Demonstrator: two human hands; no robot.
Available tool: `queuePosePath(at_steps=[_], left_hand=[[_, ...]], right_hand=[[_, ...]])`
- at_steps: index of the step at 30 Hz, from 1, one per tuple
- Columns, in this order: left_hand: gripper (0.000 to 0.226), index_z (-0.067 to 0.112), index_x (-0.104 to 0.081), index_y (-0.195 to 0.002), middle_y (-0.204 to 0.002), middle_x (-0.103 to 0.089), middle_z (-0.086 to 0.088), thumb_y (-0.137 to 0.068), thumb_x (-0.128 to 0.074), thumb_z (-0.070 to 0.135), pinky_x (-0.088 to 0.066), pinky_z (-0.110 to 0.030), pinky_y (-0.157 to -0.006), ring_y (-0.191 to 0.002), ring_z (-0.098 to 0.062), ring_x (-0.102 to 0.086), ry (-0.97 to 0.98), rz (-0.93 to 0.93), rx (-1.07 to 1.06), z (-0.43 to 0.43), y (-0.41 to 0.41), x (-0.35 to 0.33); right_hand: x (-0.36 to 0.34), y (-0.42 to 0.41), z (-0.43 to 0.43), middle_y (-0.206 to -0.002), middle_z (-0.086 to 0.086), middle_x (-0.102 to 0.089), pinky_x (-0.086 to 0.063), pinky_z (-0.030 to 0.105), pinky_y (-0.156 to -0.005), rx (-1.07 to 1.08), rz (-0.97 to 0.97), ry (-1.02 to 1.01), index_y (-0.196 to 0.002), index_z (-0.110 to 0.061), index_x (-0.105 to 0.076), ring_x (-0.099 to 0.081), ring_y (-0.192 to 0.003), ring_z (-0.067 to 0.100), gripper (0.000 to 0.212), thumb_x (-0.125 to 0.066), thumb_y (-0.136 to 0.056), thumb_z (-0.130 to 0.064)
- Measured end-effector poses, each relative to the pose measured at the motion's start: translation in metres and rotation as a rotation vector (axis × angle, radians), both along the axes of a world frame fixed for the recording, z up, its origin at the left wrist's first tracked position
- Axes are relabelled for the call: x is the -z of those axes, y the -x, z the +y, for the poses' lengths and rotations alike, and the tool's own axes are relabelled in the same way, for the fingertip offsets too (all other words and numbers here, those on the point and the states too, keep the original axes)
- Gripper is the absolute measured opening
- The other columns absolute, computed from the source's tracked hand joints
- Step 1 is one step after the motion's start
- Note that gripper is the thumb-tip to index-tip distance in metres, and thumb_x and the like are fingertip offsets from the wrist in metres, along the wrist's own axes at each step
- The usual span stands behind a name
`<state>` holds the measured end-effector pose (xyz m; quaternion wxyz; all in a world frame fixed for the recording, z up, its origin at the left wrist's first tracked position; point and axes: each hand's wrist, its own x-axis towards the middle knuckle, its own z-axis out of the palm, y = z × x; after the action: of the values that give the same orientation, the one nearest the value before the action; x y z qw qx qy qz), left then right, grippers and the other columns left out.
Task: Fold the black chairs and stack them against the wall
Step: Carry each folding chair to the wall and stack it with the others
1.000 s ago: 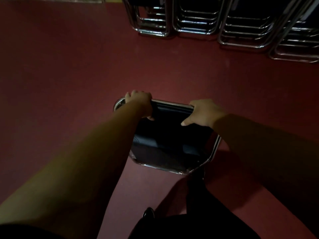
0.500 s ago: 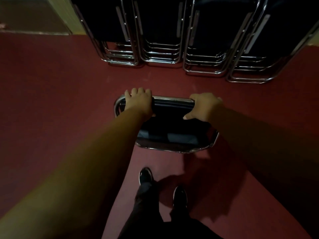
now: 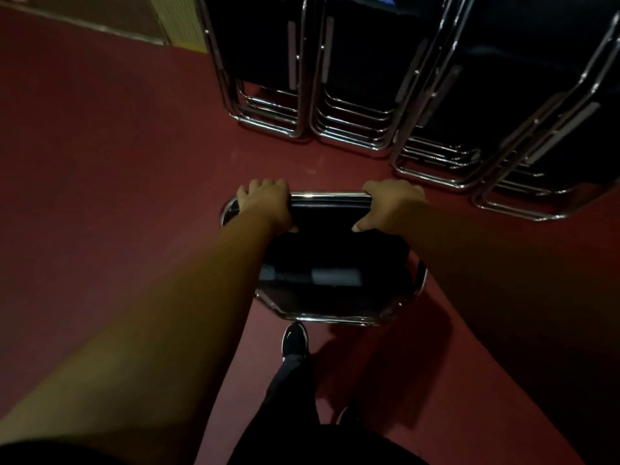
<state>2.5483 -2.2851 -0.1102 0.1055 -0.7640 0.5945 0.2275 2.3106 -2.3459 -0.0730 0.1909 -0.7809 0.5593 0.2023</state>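
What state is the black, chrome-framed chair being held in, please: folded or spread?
Folded: the black chrome-framed chair is collapsed flat, seat against backrest.

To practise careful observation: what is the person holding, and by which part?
A black chair: the left hand and the right hand both grip its chrome top rail.

2 hands point(image 3: 330, 204) grip folded black chair point(image 3: 335, 263) top rail (stacked chairs point(image 3: 369, 78) ahead).
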Motion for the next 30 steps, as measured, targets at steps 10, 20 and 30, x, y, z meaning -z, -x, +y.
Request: queuePosePath(at_steps=[10,20,30], left_hand=[[0.095,0.016,-0.049,-0.138,-0.143,-0.053,-0.014,-0.065,-0.095,0.056,-0.035,-0.06,-0.115,-0.137,-0.04,-0.043,-0.15,-0.002,-0.236,-0.04,-0.086,0.014],[0.084,0.019,-0.062,-0.126,-0.131,-0.064,-0.011,-0.058,-0.101,0.05,-0.031,-0.065,-0.112,-0.137,-0.04,-0.046,-0.309,0.018,-0.308,-0.173,-0.054,0.027],[0.08,0.029,-0.061,-0.124,-0.128,-0.064,-0.006,-0.057,-0.1,0.05,-0.041,-0.049,-0.102,-0.128,-0.036,-0.053,-0.269,-0.095,-0.207,-0.392,0.04,-0.013]], right_hand=[[0.013,-0.107,-0.088,-0.13,0.005,-0.061,-0.037,0.048,-0.101,-0.284,0.006,0.008,-0.135,-0.028,-0.054,-0.051,-0.124,0.031,0.082,-0.084,-0.07,-0.069],[0.05,-0.066,-0.221,-0.136,0.006,-0.06,-0.041,0.042,-0.098,-0.337,-0.043,-0.114,-0.14,-0.027,-0.051,-0.056,-0.125,0.031,0.092,-0.081,-0.068,-0.076],[0.049,0.038,-0.417,-0.125,0.003,-0.063,-0.046,0.036,-0.077,-0.304,-0.142,-0.193,-0.124,-0.022,-0.057,-0.06,-0.104,0.024,0.081,-0.08,-0.069,-0.076]])
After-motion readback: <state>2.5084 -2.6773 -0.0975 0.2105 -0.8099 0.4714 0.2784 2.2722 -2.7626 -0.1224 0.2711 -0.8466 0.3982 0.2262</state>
